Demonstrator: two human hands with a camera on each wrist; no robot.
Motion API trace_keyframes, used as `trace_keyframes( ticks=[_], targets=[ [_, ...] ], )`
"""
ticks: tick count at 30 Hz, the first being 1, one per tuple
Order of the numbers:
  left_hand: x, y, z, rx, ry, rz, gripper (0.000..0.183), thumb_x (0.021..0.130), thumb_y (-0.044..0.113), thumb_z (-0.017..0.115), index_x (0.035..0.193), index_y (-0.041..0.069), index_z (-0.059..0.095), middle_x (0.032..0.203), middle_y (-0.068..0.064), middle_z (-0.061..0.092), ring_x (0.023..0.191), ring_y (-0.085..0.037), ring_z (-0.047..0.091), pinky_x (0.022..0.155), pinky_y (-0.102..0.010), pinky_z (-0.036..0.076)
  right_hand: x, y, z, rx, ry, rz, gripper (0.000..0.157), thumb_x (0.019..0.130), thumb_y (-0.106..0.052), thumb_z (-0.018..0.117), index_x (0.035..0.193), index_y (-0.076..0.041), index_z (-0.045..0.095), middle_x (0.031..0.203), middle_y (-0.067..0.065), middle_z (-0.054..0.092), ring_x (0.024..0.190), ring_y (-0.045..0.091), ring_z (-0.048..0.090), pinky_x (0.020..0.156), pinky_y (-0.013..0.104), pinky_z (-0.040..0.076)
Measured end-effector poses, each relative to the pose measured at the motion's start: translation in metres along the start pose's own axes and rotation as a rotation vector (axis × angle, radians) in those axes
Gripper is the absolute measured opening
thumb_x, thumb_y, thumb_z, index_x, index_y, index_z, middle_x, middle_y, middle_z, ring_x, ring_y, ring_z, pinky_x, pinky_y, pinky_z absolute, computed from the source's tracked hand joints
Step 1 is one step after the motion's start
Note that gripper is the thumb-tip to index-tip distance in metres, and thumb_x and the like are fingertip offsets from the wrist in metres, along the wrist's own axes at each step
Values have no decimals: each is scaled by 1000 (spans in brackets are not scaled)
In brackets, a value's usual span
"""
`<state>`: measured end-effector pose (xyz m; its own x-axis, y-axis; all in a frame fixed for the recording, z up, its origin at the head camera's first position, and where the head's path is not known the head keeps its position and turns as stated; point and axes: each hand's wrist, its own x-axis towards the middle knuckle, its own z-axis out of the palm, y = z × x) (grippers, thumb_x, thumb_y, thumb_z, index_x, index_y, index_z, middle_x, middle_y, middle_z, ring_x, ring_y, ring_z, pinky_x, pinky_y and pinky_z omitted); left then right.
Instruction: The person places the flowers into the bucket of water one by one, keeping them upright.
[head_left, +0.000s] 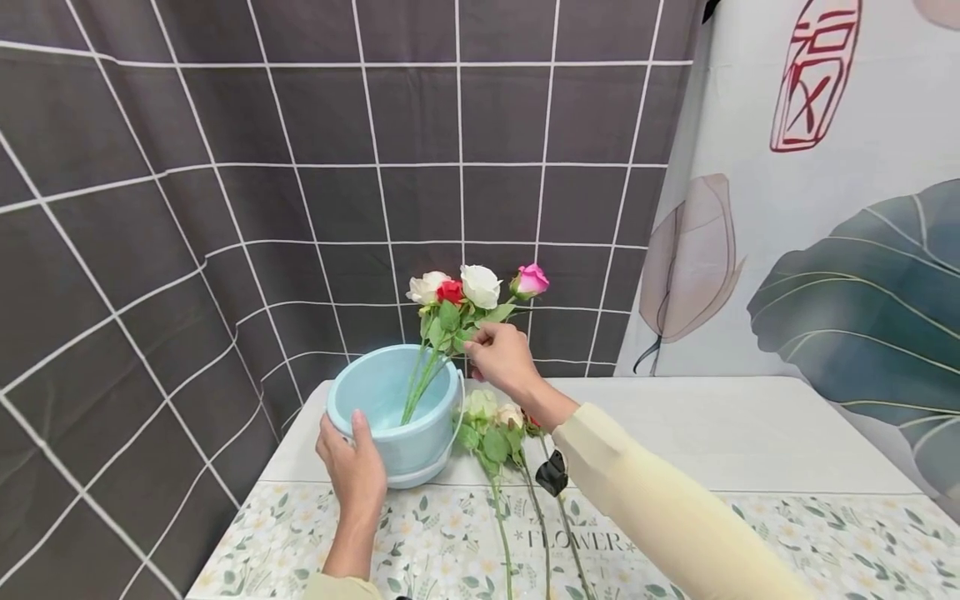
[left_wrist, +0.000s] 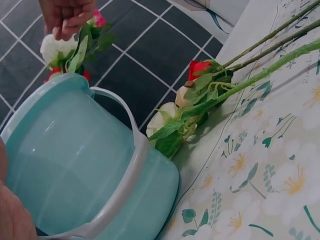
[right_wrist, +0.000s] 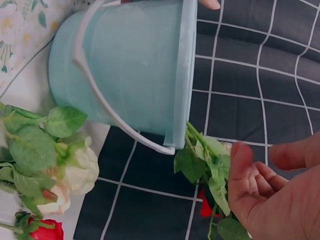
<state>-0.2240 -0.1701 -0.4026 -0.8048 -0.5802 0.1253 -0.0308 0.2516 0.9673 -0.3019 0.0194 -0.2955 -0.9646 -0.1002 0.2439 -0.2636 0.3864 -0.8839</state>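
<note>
My left hand (head_left: pixel 352 462) holds the light blue bucket (head_left: pixel 416 446) by its near left side, thumb up against the rim. Several artificial roses lean in the bucket, their green stems (head_left: pixel 420 387) inside it: white ones (head_left: pixel 480 286), a red one (head_left: pixel 450 292) and a pink one (head_left: pixel 530 280). Beside their leaves, above the bucket's right rim, is my right hand (head_left: pixel 498 354). In the right wrist view its fingers are loosely bent, thumb apart from the index finger, and no stem shows between them.
Three more roses lie right of the bucket: two pale ones (head_left: pixel 481 404) and a red one (left_wrist: pixel 199 69), stems toward the near edge. A white handle (left_wrist: pixel 125 175) hangs on the bucket. The floral tablecloth (head_left: pixel 675 508) meets a dark gridded backdrop (head_left: pixel 585 200).
</note>
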Motion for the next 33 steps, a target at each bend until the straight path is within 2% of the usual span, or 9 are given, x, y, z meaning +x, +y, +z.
trace_keyframes(
  ticks=[3,10,18,25,28,33],
  targets=[
    [0,1,-1,1,0,1,77,99,59,26,156,16,-2,157,-19,3,141,-47,14,113,-61,12,-3,2,-4,12,-6,26,13,92,-9,63,83,-1,65,66,9,63,58,30,67,57,30,56],
    [0,2,-1,-1,1,7,76,99,58,26,156,16,-1,157,-19,3,141,-47,14,113,-61,12,-12,5,-16,-32,-8,59,11,91,-11,64,86,-2,66,69,10,65,52,19,65,58,30,57],
    [0,0,-1,-4,3,11,75,99,57,27,156,16,-1,157,-19,4,141,-47,15,113,-61,12,-21,14,-30,-80,-25,82,13,91,-13,66,87,-1,64,69,9,65,57,27,67,56,28,55],
    [0,0,-1,0,2,12,76,99,58,26,156,16,-1,157,-19,4,141,-47,15,113,-62,12,-29,22,-41,-80,-54,118,15,91,-12,66,87,2,63,70,14,64,53,19,65,55,33,57],
    [0,-1,-1,1,-1,14,76,99,58,26,156,16,-1,157,-19,4,141,-47,15,113,-61,12,-32,26,-45,-95,-64,133,16,92,-13,66,86,1,63,72,16,65,53,17,64,54,31,57],
    [1,-1,-1,3,-5,15,76,99,58,26,156,16,-2,157,-19,3,141,-47,15,113,-61,12,-38,32,-51,-119,-91,153,16,92,-13,66,84,1,61,68,12,64,52,14,62,53,29,55]
  ],
)
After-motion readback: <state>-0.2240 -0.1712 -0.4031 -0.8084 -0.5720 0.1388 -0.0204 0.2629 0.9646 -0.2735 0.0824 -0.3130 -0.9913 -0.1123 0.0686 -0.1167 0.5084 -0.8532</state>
